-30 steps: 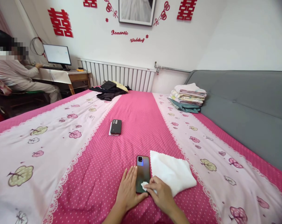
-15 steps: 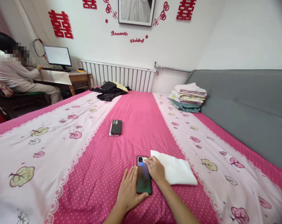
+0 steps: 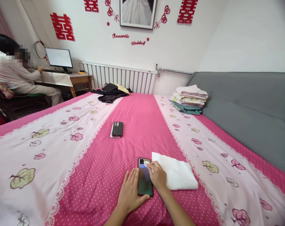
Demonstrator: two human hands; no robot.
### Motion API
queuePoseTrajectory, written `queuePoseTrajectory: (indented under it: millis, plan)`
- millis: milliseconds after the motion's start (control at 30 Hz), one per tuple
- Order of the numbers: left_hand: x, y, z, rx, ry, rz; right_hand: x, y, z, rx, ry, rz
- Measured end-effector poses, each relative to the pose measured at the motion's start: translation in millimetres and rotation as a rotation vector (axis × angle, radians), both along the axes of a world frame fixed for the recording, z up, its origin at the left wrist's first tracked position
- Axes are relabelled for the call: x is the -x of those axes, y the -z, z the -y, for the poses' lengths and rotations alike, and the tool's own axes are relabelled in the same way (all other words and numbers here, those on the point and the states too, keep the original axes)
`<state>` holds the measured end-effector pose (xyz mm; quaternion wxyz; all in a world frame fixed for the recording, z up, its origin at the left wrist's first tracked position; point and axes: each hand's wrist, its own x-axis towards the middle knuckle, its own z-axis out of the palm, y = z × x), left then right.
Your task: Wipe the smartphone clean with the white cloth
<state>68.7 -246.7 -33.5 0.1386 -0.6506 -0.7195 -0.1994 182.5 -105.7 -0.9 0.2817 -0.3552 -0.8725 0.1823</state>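
Observation:
A smartphone (image 3: pixel 144 182) with a dark, shiny back lies face down on the bed, its camera block at the far left corner. My left hand (image 3: pixel 130 190) is spread flat along its left side, with the fingertips at the edge and the thumb by the bottom corner. In my right hand (image 3: pixel 158 175), the fingers pinch a small white wad (image 3: pixel 146 163), pressed on the phone's back beside the camera; its material is unclear. Just right of that hand lies a folded white cloth (image 3: pixel 180 172).
Farther up the pink bedspread (image 3: pixel 140 106) lies a black phone (image 3: pixel 117 129) on something white. Dark clothes (image 3: pixel 111 95) lie at the far left, and folded fabrics (image 3: pixel 189 97) are stacked by the grey headboard (image 3: pixel 246 103). A person (image 3: pixel 17 69) sits at a desk with a monitor (image 3: pixel 59 57).
My right hand has shifted very slightly with the white wad on the phone's back. The folded cloth's near edge has moved a little toward me. My left hand stays in place.

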Motion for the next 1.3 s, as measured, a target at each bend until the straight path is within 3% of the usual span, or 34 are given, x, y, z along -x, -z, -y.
queuePoseTrajectory:
  millis: [400, 733, 900, 1133, 1300]
  plan:
    - [0, 0.9, 3, -0.027, -0.028, -0.078, -4, -4.5, 5, 0.037, -0.060, -0.029]
    - [0, 2.5, 6, -0.061, -0.028, -0.107, -50, 21.1, 32, 0.036, -0.421, 0.024]
    - [0, 1.8, 5, -0.060, -0.010, -0.088, -38, 15.1, 25, -0.036, -0.312, 0.000]
    - [1, -1.3, 3, -0.052, -0.004, -0.086, 2, -3.6, -7, -0.080, -0.135, 0.025]
    - [0, -5.3, 2, -0.064, -0.026, -0.089, 17, -4.6, -23, -0.090, -0.053, 0.030]
